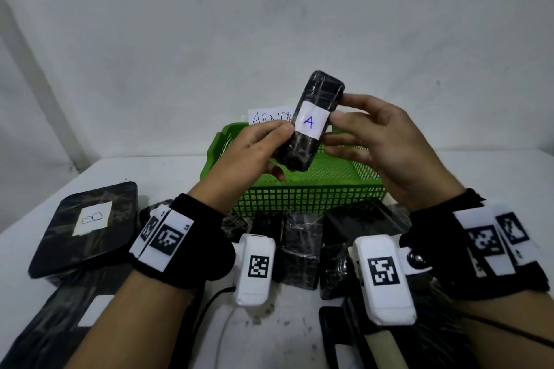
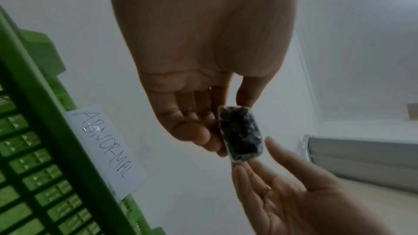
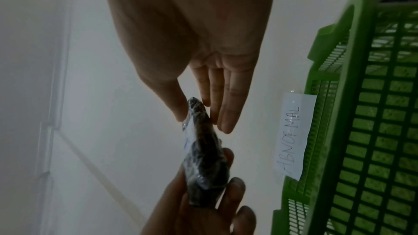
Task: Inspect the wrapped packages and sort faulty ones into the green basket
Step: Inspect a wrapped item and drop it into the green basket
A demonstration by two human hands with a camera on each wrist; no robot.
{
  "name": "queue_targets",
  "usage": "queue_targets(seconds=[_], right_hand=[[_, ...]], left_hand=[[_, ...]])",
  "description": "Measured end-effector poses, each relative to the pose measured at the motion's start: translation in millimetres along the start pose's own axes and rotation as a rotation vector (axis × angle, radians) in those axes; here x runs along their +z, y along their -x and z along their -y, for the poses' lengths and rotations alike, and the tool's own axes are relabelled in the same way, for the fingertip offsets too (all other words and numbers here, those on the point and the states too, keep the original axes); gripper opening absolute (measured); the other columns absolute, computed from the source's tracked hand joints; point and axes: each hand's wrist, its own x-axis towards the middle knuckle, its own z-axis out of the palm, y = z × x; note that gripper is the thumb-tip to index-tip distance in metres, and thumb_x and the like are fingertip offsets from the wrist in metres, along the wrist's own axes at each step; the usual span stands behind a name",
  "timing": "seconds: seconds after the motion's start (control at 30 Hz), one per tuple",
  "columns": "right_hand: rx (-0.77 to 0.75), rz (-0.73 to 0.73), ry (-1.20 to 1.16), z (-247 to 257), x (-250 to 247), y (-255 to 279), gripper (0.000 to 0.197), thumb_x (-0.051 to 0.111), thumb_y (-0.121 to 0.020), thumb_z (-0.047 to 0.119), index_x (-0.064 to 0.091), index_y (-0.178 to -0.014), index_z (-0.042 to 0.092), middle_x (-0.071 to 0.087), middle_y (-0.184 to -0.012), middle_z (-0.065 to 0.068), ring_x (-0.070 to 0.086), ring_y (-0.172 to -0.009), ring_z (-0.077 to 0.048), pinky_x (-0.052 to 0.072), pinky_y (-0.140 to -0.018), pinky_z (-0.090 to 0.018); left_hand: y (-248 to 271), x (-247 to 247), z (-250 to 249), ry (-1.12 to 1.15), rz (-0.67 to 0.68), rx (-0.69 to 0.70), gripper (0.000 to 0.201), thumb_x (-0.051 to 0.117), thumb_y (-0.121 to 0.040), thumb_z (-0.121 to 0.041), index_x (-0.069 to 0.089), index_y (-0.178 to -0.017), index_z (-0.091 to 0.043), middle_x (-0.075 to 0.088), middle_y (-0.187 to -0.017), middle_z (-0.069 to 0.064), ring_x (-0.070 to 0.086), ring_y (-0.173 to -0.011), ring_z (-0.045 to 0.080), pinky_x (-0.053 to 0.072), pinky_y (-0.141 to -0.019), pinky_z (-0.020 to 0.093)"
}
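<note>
A small black wrapped package [image 1: 317, 93] with a white label marked "A" is held tilted in the air over the green basket [image 1: 299, 192]. My left hand [image 1: 281, 147] grips its lower half, thumb on the front and fingers behind. My right hand [image 1: 341, 108] pinches its upper right edge between thumb and index finger. In the left wrist view the package [image 2: 241, 133] shows its crinkled film back between the left hand [image 2: 214, 131] and straight right fingers [image 2: 260, 178]. In the right wrist view the right hand [image 3: 194, 112] pinches the package [image 3: 203, 158] edge-on.
The basket [image 2: 34, 96] carries a paper sign reading "ABNORMAL" [image 2: 104, 149] on its far rim. Several black wrapped packages lie on the white table in front of it, among them a large flat one labelled "B" [image 1: 87, 228]. A white wall stands close behind.
</note>
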Motion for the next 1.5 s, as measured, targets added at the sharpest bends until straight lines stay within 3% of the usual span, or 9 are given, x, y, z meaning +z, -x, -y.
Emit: queue_targets(seconds=[0.23, 0.33, 0.47, 0.73, 0.9, 1.07, 1.23, 1.33, 1.5], right_hand=[[-0.011, 0.06, 0.149, -9, 2, 2, 0.06, 0.074, -0.088, 0.017, 0.047, -0.142, 0.016, 0.073, -0.105, -0.018, 0.069, -0.066, -0.015, 0.062, -0.068, -0.031], [-0.013, 0.075, 0.161, -9, 1, 3, 0.075, 0.079, -0.074, 0.033, 0.049, -0.142, 0.023, 0.074, -0.1, -0.01, 0.064, -0.063, -0.014, 0.06, -0.066, -0.032], [-0.09, -0.006, 0.187, -8, 3, 5, 0.063, 0.084, -0.068, 0.033, 0.059, -0.123, 0.018, 0.072, -0.084, -0.002, 0.06, -0.056, -0.01, 0.055, -0.061, -0.026], [-0.125, -0.066, 0.115, -14, -2, 0, 0.054, 0.088, -0.07, 0.007, 0.054, -0.112, 0.006, 0.072, -0.076, -0.001, 0.071, -0.072, -0.019, 0.057, -0.064, -0.027], [-0.064, -0.027, 0.133, -11, -6, 0, 0.046, 0.085, -0.072, 0.022, 0.059, -0.11, 0.014, 0.076, -0.077, 0.003, 0.069, -0.064, -0.009, 0.057, -0.064, -0.025], [-0.047, -0.011, 0.099, -10, -6, -2, 0.057, 0.078, -0.084, 0.021, 0.054, -0.135, 0.019, 0.075, -0.091, -0.003, 0.069, -0.064, -0.015, 0.061, -0.072, -0.031], [-0.032, -0.005, 0.134, -12, -3, -1, 0.042, 0.076, -0.087, 0.023, 0.059, -0.124, 0.012, 0.075, -0.098, -0.004, 0.075, -0.073, -0.019, 0.06, -0.071, -0.033], [-0.074, -0.054, 0.15, -15, -2, 0, 0.038, 0.079, -0.084, 0.012, 0.063, -0.117, 0.008, 0.074, -0.102, -0.009, 0.076, -0.088, -0.021, 0.062, -0.074, -0.035], [-0.141, -0.119, 0.142, -12, -4, 1, 0.04, 0.082, -0.077, 0.0, 0.065, -0.113, 0.004, 0.077, -0.093, -0.01, 0.077, -0.085, -0.023, 0.064, -0.071, -0.037]], left_hand=[[-1, -2, 0, 0.063, 0.016, -0.072, 0.023, 0.042, -0.103, -0.017, 0.063, -0.102, -0.025, 0.07, -0.087, 0.007, 0.063, -0.08, 0.028, 0.043, -0.053, 0.03], [1, -3, -5, 0.07, 0.098, -0.066, 0.028, 0.035, -0.105, -0.024, 0.062, -0.104, -0.019, 0.069, -0.078, 0.009, 0.055, -0.064, 0.023, 0.039, -0.055, 0.03], [7, -5, -12, -0.02, 0.25, -0.071, 0.042, 0.047, -0.097, -0.045, 0.059, -0.121, -0.013, 0.072, -0.09, 0.006, 0.053, -0.064, 0.017, 0.042, -0.055, 0.026], [10, 4, -13, -0.167, 0.249, -0.076, 0.034, 0.06, -0.097, -0.021, 0.054, -0.129, -0.029, 0.075, -0.105, 0.001, 0.05, -0.057, 0.012, 0.038, -0.046, 0.018], [10, 6, -17, -0.14, 0.264, -0.095, 0.031, 0.053, -0.1, -0.026, 0.054, -0.13, -0.023, 0.075, -0.109, 0.004, 0.05, -0.057, 0.015, 0.037, -0.047, 0.019], [8, 1, -11, -0.141, 0.149, -0.011, 0.051, 0.069, -0.09, -0.024, 0.051, -0.138, -0.028, 0.07, -0.099, 0.002, 0.055, -0.065, 0.007, 0.045, -0.058, 0.026], [6, -1, -8, -0.288, 0.092, 0.091, 0.067, 0.082, -0.08, -0.015, 0.049, -0.134, -0.035, 0.068, -0.114, -0.005, 0.068, -0.1, 0.006, 0.052, -0.084, 0.023], [7, 3, -9, -0.363, 0.101, 0.098, 0.067, 0.084, -0.078, -0.019, 0.049, -0.133, -0.033, 0.068, -0.119, -0.01, 0.068, -0.104, 0.005, 0.053, -0.093, 0.027], [9, 6, -16, -0.257, 0.105, 0.083, 0.036, 0.059, -0.099, -0.014, 0.054, -0.132, -0.026, 0.071, -0.114, -0.01, 0.068, -0.084, 0.002, 0.049, -0.063, 0.019]])
